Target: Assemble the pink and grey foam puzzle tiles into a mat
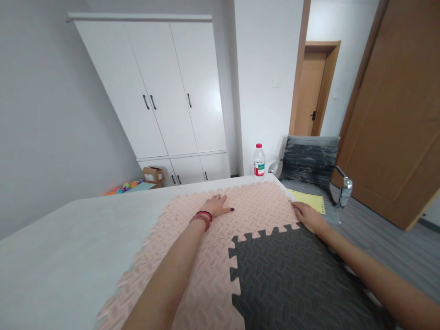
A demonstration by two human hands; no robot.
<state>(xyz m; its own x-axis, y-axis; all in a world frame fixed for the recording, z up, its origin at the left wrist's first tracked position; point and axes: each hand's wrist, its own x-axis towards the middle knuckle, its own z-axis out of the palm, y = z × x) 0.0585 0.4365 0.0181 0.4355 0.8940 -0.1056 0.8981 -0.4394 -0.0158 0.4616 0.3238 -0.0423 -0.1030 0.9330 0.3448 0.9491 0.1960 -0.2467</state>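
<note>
Interlocking foam mats lie on a grey-white table (pixel 62 247): pink mats (pixel 206 256) and one dark grey mat (pixel 295 279) joined by puzzle teeth. My left hand (pixel 217 205) lies flat on the pink mat near its far edge, fingers stretched out; red bracelets circle the wrist. My right hand (pixel 307 214) rests on the right edge of the pink mat, just above the seam with the grey mat, with fingers flat and nothing held.
A plastic bottle (pixel 259 160) with a red cap stands at the table's far edge. A grey office chair (pixel 309 160) with a yellow sheet (pixel 309 200) is at right. White wardrobe (pixel 165 91), cardboard box (pixel 153 174), wooden doors beyond.
</note>
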